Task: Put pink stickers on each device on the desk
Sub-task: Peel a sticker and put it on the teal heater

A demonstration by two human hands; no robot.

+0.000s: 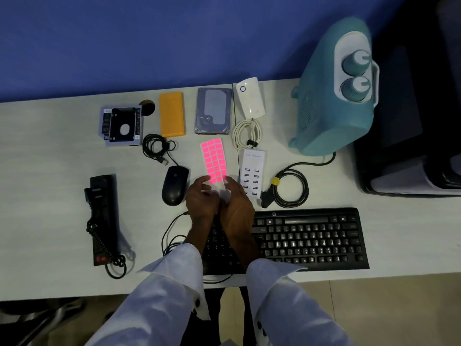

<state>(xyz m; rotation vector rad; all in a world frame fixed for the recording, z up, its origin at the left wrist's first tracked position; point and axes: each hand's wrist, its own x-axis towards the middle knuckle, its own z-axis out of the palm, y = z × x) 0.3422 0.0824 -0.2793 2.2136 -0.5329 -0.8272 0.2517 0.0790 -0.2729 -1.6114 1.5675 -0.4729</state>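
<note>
Both hands meet at the near end of the sticker sheet (213, 158), left hand (202, 198) and right hand (237, 208) pinching it; its long axis runs away from them above the tabletop (62, 146). The mouse (174, 186) lies just left, the charger (252, 171) just right. Whether a sticker is peeled is hidden between the fingers

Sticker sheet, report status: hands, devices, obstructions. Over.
Hands: left hand and right hand both grip sticker sheet at its near end. No pink sticker seen on mouse, USB charger or hard drive yet. Nothing in the way.
</note>
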